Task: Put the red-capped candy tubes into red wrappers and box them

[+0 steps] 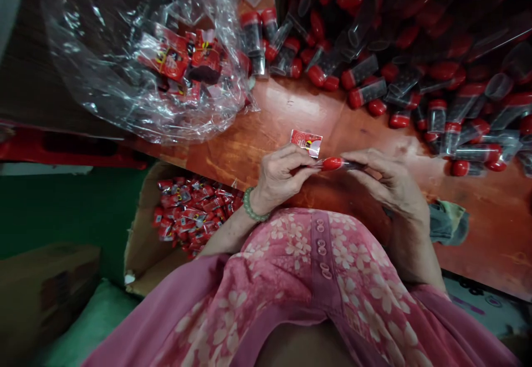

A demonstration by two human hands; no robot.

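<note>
A small clear plastic tube with a red cap (332,163) is held level between my two hands, above the table's near edge. My right hand (390,181) is closed around its clear body, which the fingers largely hide. At the cap end, the fingertips of my left hand (282,173) pinch a thin, clear piece of plastic; its full shape is hidden. Just beyond the left fingers lies one flat red printed packet (306,142) on the wooden table (274,112).
Many red-capped tubes (368,91) are heaped at the back right. A large clear plastic bag (124,101) with red printed packets (174,59) lies at the back left. Below the table's left edge, a cardboard box (141,234) holds many packaged red pieces (195,212). A crumpled cloth (449,223) sits right.
</note>
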